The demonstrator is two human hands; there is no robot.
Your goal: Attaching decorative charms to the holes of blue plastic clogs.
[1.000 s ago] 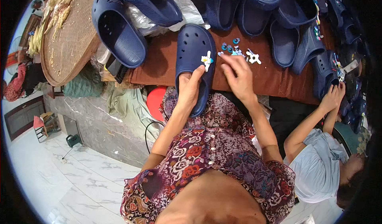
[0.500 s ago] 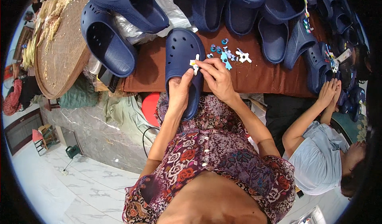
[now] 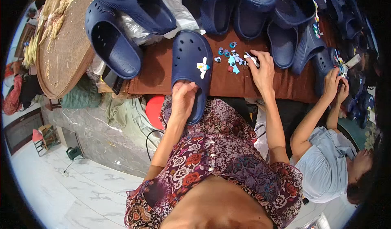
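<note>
My left hand [image 3: 183,98] grips a navy clog [image 3: 189,48], with fingers reaching into its opening. The clog's toe points away from me. A white shoe charm [image 3: 202,67] with yellow and blue spots sits on the right side of the clog's upper. Over to the right, my right hand [image 3: 264,72] has its thumb and fingertips around another white charm [image 3: 251,59] at the brown cloth, partly covered by the fingers. Just left of that hand lies a small group of blue, purple and red charms [image 3: 233,61].
Several navy clogs [image 3: 118,46] line the far side of the brown cloth [image 3: 157,76], with clear plastic bags [image 3: 181,15] among them. A round woven tray [image 3: 65,54] stands at the left. On the right, a co-worker's hands [image 3: 336,86] touch a clog carrying charms.
My right hand has left the clog's charm and moved right to the white charm on the cloth. The charm on the clog is now uncovered. My left thumb has drawn back toward the opening.
</note>
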